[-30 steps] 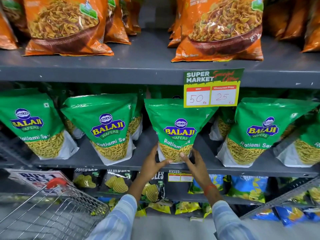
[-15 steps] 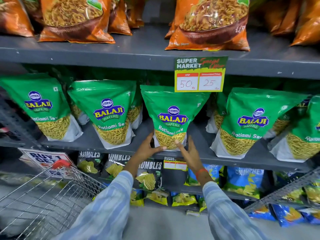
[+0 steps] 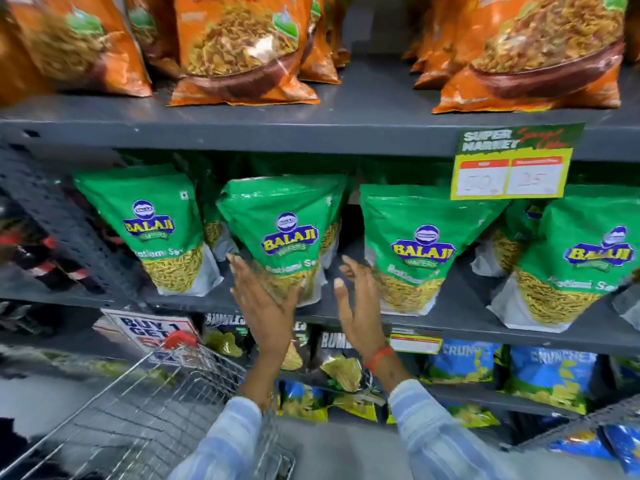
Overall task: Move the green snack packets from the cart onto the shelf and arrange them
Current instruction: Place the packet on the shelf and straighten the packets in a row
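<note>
Several green Balaji snack packets stand upright along the middle shelf. My left hand lies flat with spread fingers against the lower front of the second green packet. My right hand is open in the gap between that packet and the third green packet, its fingers close to that packet's left edge. Another green packet stands to the left and one to the right. The wire cart with a red handle is at the lower left; no packet shows in its visible part.
Orange snack bags fill the shelf above. A yellow price tag hangs from that shelf's edge at the right. Black and blue snack packets sit on the lower shelves. A perforated grey upright bounds the shelf's left end.
Both hands have let go of the packet under the price tag and shifted left to the neighbouring packet. The view has swung left and moved closer.
</note>
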`<state>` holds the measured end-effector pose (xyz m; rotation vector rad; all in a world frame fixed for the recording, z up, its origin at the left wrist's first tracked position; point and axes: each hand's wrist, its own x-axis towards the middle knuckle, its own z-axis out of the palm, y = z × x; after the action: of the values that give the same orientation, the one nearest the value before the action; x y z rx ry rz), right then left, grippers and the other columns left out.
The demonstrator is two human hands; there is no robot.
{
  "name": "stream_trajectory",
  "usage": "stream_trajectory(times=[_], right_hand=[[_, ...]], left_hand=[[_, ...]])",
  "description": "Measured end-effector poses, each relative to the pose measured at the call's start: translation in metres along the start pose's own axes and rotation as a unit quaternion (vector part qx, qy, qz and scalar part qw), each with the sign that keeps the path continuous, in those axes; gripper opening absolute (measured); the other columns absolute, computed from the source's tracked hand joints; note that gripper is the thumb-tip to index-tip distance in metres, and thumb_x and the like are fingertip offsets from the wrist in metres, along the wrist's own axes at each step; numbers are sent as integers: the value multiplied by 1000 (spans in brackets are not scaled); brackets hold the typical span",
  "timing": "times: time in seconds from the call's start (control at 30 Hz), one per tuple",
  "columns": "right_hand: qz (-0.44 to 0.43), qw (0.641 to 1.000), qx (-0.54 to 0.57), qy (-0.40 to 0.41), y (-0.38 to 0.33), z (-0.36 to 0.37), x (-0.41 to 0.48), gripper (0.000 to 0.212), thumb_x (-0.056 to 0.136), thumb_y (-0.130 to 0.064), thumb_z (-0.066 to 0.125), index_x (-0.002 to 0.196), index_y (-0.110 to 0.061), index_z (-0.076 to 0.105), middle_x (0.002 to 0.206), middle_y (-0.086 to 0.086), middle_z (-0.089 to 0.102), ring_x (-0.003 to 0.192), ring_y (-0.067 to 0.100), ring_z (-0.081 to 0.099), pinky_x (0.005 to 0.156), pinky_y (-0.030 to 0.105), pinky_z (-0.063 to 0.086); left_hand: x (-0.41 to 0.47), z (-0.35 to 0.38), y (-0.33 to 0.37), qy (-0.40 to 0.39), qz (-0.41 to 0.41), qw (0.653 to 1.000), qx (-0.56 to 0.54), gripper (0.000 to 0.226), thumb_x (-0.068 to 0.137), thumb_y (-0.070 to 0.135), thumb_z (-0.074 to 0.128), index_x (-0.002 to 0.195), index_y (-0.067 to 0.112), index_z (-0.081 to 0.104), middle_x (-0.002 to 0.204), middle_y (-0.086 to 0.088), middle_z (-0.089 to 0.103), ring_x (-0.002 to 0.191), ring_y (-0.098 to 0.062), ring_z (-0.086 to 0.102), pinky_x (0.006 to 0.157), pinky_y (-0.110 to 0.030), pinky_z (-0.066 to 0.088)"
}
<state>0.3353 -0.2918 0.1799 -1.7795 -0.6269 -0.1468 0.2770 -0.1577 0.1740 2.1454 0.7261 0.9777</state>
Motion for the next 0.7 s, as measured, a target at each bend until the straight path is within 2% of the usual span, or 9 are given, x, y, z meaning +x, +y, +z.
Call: stream_trajectory(times=[0.07, 0.13, 0.2, 0.23, 0.3, 0.4, 0.47, 0.6, 0.7], right_hand=[[70, 996, -2, -50, 22, 24, 12, 59, 90, -55, 37, 136, -18, 35, 144, 5, 41, 136, 15, 34, 114, 39, 31], [139, 986, 3, -91, 31, 40, 22, 72, 86, -56, 46, 143, -18, 24, 153, 5, 29, 143, 22, 23, 117, 48, 25], [193, 972, 44, -125, 31, 48, 27, 84, 76, -61, 54, 145, -25, 20, 155, 1, 27, 143, 20, 24, 117, 45, 25], [217, 964, 63, -141, 32, 51, 28, 88, 71, -66, 57, 143, -31, 22, 153, -1, 31, 140, 18, 29, 117, 45, 27], [241, 957, 70, -147, 35, 55, 30, 83, 64, -72, 62, 135, -42, 31, 144, -6, 46, 132, 17, 43, 112, 48, 35], [237, 961, 58, -132, 42, 54, 28, 71, 63, -68, 68, 125, -43, 44, 130, -11, 59, 121, 10, 55, 106, 45, 44], [230, 965, 51, -117, 42, 51, 24, 67, 64, -65, 70, 122, -42, 47, 127, -12, 61, 118, 8, 57, 104, 45, 46], [218, 969, 71, -96, 39, 47, 19, 63, 68, -57, 72, 123, -39, 48, 127, -9, 62, 117, 9, 58, 103, 45, 47], [230, 964, 80, -107, 34, 45, 22, 61, 68, -58, 71, 122, -40, 49, 126, -9, 63, 117, 9, 58, 104, 46, 45]], left_hand=[[18, -8, -23, -81, -50, 994, -59, 114, 69, 63, 61, 147, 12, -4, 159, -11, 7, 145, -23, 13, 118, -50, 20], [30, -13, -39, -167, -76, 978, -100, 111, 69, 46, 71, 147, 14, 1, 157, -7, 19, 140, -22, 29, 109, -40, 35], [34, -15, -48, -234, -90, 961, -117, 94, 74, 27, 75, 144, 11, 14, 143, 0, 40, 123, -14, 44, 90, -26, 40], [34, -14, -51, -247, -99, 954, -137, 89, 74, 21, 75, 142, 11, 18, 133, 5, 42, 117, -10, 44, 87, -23, 39], [36, -11, -64, -242, -117, 946, -179, 86, 73, 16, 77, 139, 12, 22, 127, 8, 41, 116, -8, 43, 88, -22, 41], [41, -5, -71, -261, -128, 933, -212, 69, 70, 13, 79, 123, 17, 36, 114, 9, 54, 105, -10, 54, 74, -7, 48], [47, -3, -73, -293, -139, 917, -233, 64, 69, 8, 79, 117, 17, 38, 109, 14, 55, 101, -5, 55, 75, -8, 50], [61, 5, -81, -347, -144, 896, -237, 68, 64, 21, 83, 117, 15, 40, 120, 2, 58, 111, -8, 56, 96, -34, 48], [65, 8, -81, -359, -143, 892, -235, 61, 71, 7, 78, 116, 9, 39, 124, -6, 56, 106, -1, 57, 88, -22, 52]])
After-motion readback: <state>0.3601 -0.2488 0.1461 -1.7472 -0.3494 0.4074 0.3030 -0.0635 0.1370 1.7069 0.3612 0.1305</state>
